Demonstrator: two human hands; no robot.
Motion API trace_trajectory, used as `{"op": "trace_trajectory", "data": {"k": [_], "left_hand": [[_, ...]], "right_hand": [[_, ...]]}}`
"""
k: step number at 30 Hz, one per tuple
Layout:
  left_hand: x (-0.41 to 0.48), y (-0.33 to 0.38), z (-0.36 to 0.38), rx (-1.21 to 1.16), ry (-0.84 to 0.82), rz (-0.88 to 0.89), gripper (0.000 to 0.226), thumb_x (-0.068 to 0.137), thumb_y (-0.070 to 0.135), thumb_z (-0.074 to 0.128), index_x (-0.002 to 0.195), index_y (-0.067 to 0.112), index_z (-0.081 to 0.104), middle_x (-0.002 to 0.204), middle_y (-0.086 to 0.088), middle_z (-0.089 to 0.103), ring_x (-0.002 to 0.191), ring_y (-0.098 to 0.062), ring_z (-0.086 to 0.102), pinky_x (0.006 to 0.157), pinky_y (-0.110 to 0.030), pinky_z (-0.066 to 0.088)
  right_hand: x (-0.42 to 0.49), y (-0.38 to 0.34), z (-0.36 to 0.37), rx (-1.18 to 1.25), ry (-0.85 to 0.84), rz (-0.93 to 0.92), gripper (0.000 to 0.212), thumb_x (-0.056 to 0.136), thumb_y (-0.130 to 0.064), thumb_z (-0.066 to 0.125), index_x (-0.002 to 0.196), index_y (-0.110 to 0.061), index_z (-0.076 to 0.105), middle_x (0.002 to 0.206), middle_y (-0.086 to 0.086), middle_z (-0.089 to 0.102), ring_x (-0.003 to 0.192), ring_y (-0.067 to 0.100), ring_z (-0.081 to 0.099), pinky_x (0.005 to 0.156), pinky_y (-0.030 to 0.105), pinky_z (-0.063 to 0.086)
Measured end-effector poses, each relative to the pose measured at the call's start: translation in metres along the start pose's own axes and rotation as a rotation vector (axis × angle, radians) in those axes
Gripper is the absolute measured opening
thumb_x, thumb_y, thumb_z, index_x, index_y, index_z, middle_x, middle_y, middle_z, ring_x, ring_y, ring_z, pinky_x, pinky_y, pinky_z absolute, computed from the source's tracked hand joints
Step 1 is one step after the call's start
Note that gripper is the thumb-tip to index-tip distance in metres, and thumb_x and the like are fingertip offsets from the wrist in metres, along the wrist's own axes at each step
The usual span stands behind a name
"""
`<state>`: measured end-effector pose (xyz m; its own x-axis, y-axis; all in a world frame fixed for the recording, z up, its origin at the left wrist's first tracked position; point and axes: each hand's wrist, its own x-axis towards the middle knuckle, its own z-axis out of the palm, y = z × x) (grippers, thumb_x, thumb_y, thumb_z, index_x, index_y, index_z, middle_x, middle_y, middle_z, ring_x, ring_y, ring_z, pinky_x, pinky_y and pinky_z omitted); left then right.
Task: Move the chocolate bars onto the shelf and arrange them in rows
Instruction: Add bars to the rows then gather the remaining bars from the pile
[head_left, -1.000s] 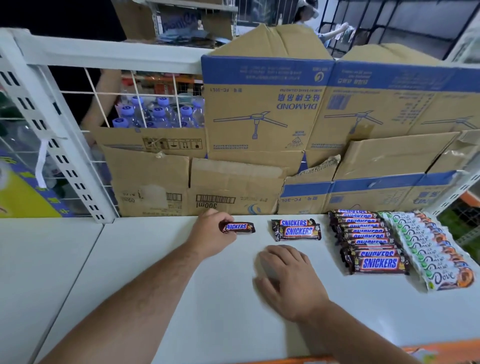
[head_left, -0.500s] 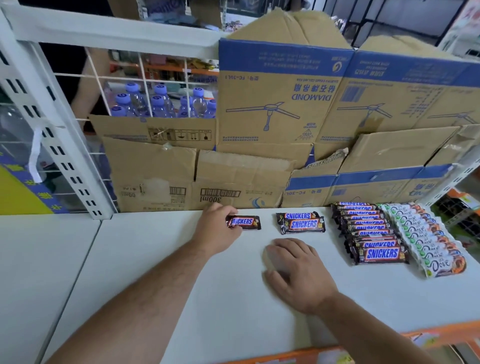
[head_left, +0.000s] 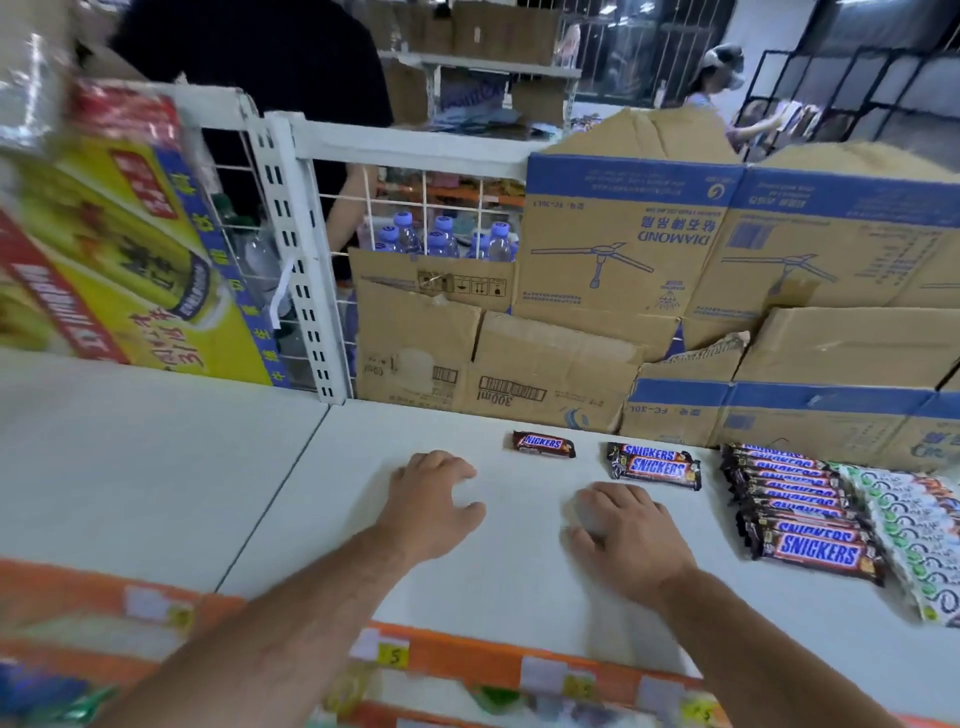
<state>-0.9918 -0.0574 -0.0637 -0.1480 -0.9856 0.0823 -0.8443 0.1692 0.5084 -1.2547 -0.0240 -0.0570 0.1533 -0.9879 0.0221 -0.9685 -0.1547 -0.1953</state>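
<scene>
Head view, shelf stock as I read it from the remote station. Item one: white shelf (head_left: 519, 571), orange price strip (head_left: 467, 657) along its front edge, cardboard boxes (head_left: 597, 291) stacked along its back edge. Item two: single Snickers bar (head_left: 543, 444), lying flat near the back edge, label up, apart from both hands. Item three: pair of Snickers bars (head_left: 653, 466), overlapping, just to the right of the single bar. Item four: long row of Snickers bars (head_left: 800, 512), shingled from back edge toward front, further right. Item five: row of Dove bars (head_left: 914, 525), touching the Snickers row on its right side, running to the right edge of the frame. Left hand (head_left: 434, 506): on the shelf in front of the single bar, fingers (head_left: 441, 462) loosely curled, grasping nothing. Right hand (head_left: 626, 538): palm down on the shelf in front of the pair, fingers released, holding nothing. Water bottles (head_left: 441, 239) stand behind the wire back panel.
</scene>
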Motion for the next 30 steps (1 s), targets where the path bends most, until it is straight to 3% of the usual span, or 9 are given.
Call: {"op": "trace_trajectory", "data": {"k": [5, 9, 15, 18, 21, 25, 30], "left_hand": [[-0.066, -0.019, -0.036, 0.069, -0.016, -0.039, 0.041, 0.082, 0.051, 0.055, 0.12, 0.035, 0.056, 0.119, 0.019, 0.05, 0.123, -0.007, 0.037, 0.101, -0.028, 0.024], [-0.114, -0.04, -0.066, 0.141, 0.043, -0.109, 0.055, 0.075, 0.054, 0.046, 0.126, 0.036, 0.053, 0.129, 0.015, 0.049, 0.128, -0.008, 0.034, 0.102, -0.026, 0.018], [-0.16, -0.093, -0.111, 0.232, 0.149, -0.204, 0.052, 0.079, 0.051, 0.055, 0.128, 0.037, 0.051, 0.132, 0.012, 0.05, 0.128, -0.014, 0.039, 0.105, -0.033, 0.025], [-0.181, -0.128, -0.138, 0.239, 0.18, -0.235, 0.056, 0.077, 0.055, 0.047, 0.13, 0.037, 0.05, 0.133, 0.012, 0.049, 0.128, -0.015, 0.039, 0.105, -0.035, 0.028], [-0.198, -0.175, -0.168, 0.227, 0.207, -0.265, 0.055, 0.079, 0.054, 0.05, 0.131, 0.036, 0.05, 0.132, 0.01, 0.049, 0.127, -0.016, 0.039, 0.103, -0.036, 0.03], [-0.221, -0.246, -0.218, 0.23, 0.224, -0.31, 0.051, 0.081, 0.051, 0.052, 0.13, 0.037, 0.049, 0.132, 0.01, 0.048, 0.129, -0.017, 0.039, 0.106, -0.04, 0.03], [-0.249, -0.329, -0.282, 0.242, 0.294, -0.325, 0.049, 0.083, 0.049, 0.056, 0.129, 0.036, 0.051, 0.131, 0.011, 0.051, 0.126, -0.016, 0.042, 0.106, -0.039, 0.03]], "right_hand": [[-0.002, -0.039, -0.015, -0.093, -0.117, 0.008, 0.046, 0.084, -0.045, 0.048, 0.124, -0.025, 0.054, 0.129, -0.002, 0.052, 0.12, 0.021, 0.046, 0.095, 0.037, 0.044], [-0.021, -0.113, -0.01, -0.035, -0.116, -0.175, 0.052, 0.084, -0.05, 0.05, 0.13, -0.026, 0.051, 0.134, -0.004, 0.048, 0.125, 0.02, 0.043, 0.098, 0.036, 0.042], [-0.032, -0.21, -0.005, 0.019, -0.099, -0.331, 0.058, 0.083, -0.059, 0.05, 0.134, -0.03, 0.048, 0.136, -0.006, 0.048, 0.126, 0.018, 0.042, 0.1, 0.037, 0.04], [-0.03, -0.258, -0.005, -0.005, -0.108, -0.397, 0.061, 0.085, -0.062, 0.046, 0.137, -0.03, 0.045, 0.138, -0.006, 0.046, 0.127, 0.017, 0.042, 0.102, 0.036, 0.039], [-0.027, -0.318, -0.001, -0.003, -0.133, -0.425, 0.082, 0.07, -0.071, 0.033, 0.139, -0.03, 0.043, 0.142, -0.008, 0.043, 0.13, 0.016, 0.04, 0.104, 0.035, 0.037], [-0.012, -0.409, 0.019, -0.048, -0.112, -0.489, 0.065, 0.084, -0.058, 0.049, 0.142, -0.031, 0.039, 0.145, -0.007, 0.04, 0.132, 0.016, 0.038, 0.105, 0.035, 0.036], [0.001, -0.524, 0.039, -0.05, -0.125, -0.529, 0.058, 0.087, -0.048, 0.053, 0.141, -0.031, 0.039, 0.146, -0.006, 0.038, 0.133, 0.017, 0.036, 0.106, 0.035, 0.036]]}}
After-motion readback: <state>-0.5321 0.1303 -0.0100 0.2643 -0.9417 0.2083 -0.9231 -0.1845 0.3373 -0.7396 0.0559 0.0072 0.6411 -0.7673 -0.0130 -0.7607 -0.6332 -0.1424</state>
